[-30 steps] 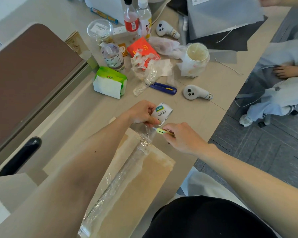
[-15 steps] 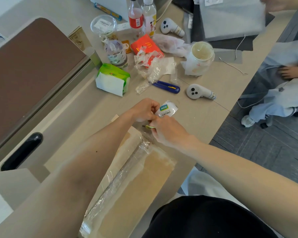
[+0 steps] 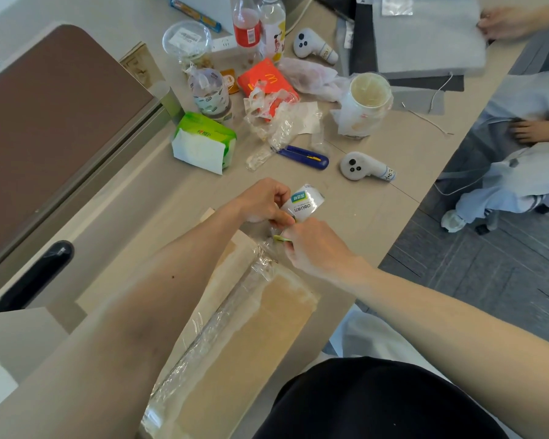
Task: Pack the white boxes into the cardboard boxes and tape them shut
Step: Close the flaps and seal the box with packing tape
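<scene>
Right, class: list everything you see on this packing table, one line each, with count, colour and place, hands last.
flat brown cardboard box: one, brown, under the forearms.
clear tape strip: one, transparent, along the box.
white-labelled tape roll: one, white, beyond the box's far end.
small yellow-green tool: one, beside the roll.
blue utility knife: one, mid-table.
white handheld controllers: two, mid-table and far.
green tissue pack: one, left of knife.
plastic drink bottles: two, red and white labels, far edge.
left hand: one, grips the roll.
right hand: one, pinches the tool.
</scene>
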